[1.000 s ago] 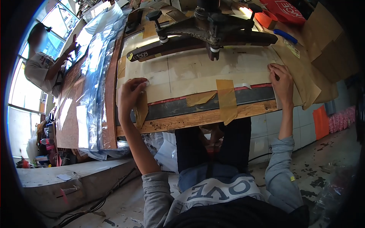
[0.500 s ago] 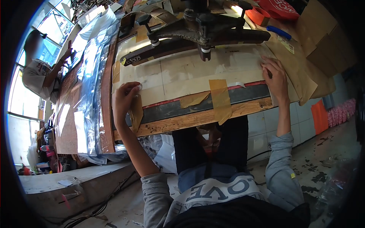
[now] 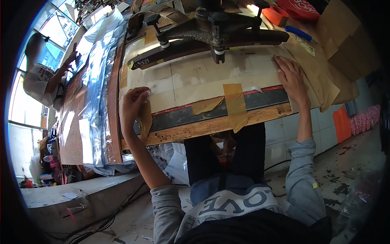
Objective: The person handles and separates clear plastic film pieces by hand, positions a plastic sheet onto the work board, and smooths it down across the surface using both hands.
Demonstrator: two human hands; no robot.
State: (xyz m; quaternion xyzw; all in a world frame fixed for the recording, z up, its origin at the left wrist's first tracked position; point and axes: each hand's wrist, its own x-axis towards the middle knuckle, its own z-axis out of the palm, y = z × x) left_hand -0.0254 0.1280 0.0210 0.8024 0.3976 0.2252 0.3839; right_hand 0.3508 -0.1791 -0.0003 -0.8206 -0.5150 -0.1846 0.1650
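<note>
My left hand (image 3: 133,103) is at the left end of a pale work board (image 3: 191,79), its thumb and fingers pinched together. A small white bit (image 3: 148,92) shows at the fingertips; what it is I cannot make out. At the board's right end my right hand (image 3: 293,81) lies with fingers stretched out over the surface, holding nothing. Between the hands, brown tape (image 3: 235,107) crosses the dark front strip, and a small curled white strip (image 3: 256,89) lies by the red line. Beyond them a dark metal bar (image 3: 211,46) hangs from a cast clamp frame (image 3: 199,28).
Plastic-wrapped material (image 3: 99,89) covers the bench on the left, where another person (image 3: 42,83) stands. Brown paper (image 3: 321,77), a blue-handled tool (image 3: 297,33), an orange tape roll (image 3: 276,17) and a red bag (image 3: 298,9) lie at the right. A wooden edge (image 3: 195,129) fronts the board.
My right hand has gone from curled fingers to stretched out, lying flatter on the board's right end. My left hand stays nearly in place, still pinched.
</note>
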